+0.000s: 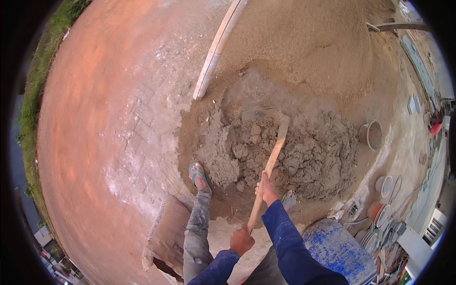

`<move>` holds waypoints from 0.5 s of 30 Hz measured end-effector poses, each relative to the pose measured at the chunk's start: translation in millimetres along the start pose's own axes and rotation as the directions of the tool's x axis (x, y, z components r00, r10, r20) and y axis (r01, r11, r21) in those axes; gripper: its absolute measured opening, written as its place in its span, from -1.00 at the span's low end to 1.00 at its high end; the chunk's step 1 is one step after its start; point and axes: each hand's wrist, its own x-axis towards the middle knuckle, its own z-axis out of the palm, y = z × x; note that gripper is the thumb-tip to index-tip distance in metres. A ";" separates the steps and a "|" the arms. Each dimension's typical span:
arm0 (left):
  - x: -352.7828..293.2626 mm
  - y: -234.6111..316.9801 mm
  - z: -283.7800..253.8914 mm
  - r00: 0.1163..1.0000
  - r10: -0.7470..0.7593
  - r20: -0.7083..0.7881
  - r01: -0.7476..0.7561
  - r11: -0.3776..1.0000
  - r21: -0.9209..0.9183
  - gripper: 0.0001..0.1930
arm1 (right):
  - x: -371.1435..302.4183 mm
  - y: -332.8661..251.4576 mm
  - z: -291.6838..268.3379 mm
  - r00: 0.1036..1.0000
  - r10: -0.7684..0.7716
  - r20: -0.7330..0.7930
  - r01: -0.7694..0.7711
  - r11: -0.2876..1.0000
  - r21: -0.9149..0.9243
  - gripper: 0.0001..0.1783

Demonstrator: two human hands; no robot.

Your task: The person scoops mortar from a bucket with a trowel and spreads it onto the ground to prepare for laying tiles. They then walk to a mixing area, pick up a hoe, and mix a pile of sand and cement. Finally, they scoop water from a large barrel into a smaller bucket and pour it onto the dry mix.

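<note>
My left hand (242,240) is closed round the lower end of a long wooden hoe handle (270,164). Farther up the same handle, my right hand (268,189) grips it too. The handle slants away from me to the hoe's blade (260,112), whose edge shows at the far side of a wet grey mortar heap (313,156). Mortar hides part of the blade. Lumps of the mix lie between the blade and my feet. My sandalled left foot (198,175) and right foot (289,199) stand at the heap's near edge.
A sand pile (304,42) rises behind the mortar, beside a long pale beam (213,57). A torn paper sack (168,228) lies by my left leg. Rightward are a blue-stained container (339,249), a filled bucket (371,135), more buckets (384,185) and a distant person (435,124).
</note>
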 end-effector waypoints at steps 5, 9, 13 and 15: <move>-76.2 -78.1 107.5 0.999 -0.022 0.041 0.025 0.997 -0.075 -0.65 | -86.1 89.0 -39.3 0.993 -0.082 -0.090 0.066 0.985 -0.161 -0.60; -82.6 -113.0 137.4 0.992 0.072 -0.102 -0.091 0.977 -0.194 -0.66 | -118.6 86.8 -15.3 0.964 -0.262 -0.051 0.251 0.955 -0.156 -0.62; 13.4 -50.7 5.0 0.970 0.012 -0.241 -0.030 0.997 -0.071 -0.72 | -42.9 -16.5 60.3 0.975 -0.215 0.056 0.215 0.977 0.017 -0.58; 63.9 -19.9 -83.6 0.969 -0.002 -0.247 0.013 0.999 0.042 -0.68 | 3.9 -75.8 114.6 0.965 -0.231 0.122 0.224 0.972 0.068 -0.56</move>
